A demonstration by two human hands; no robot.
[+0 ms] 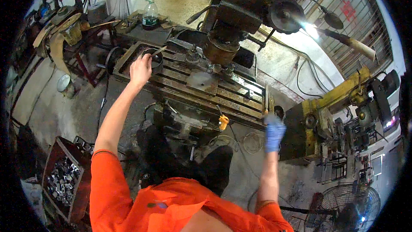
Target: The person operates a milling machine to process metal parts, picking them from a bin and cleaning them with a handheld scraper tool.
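My bare left hand (140, 71) is closed in a pinch on a thin, pale stick-like tool (159, 51); the tool's exact kind is too small to tell. It is held over a dark round pan (157, 65) at the left end of the machine's slotted table (171, 83). My right hand (274, 134), in a blue glove, is at the table's right end, near a dark round handwheel (279, 111). Motion smears its fingers, so its grip is unclear. Between the hands, a grey disc-like piece (201, 80) lies on the table under the machine's head (221, 47).
A yellow control box (223, 122) hangs at the table's front edge. A crate of metal pieces (64, 180) stands lower left, a bucket (66, 86) farther up. A bottle (150, 15) stands behind. A yellow machine (311, 116) and fan (347, 206) are right.
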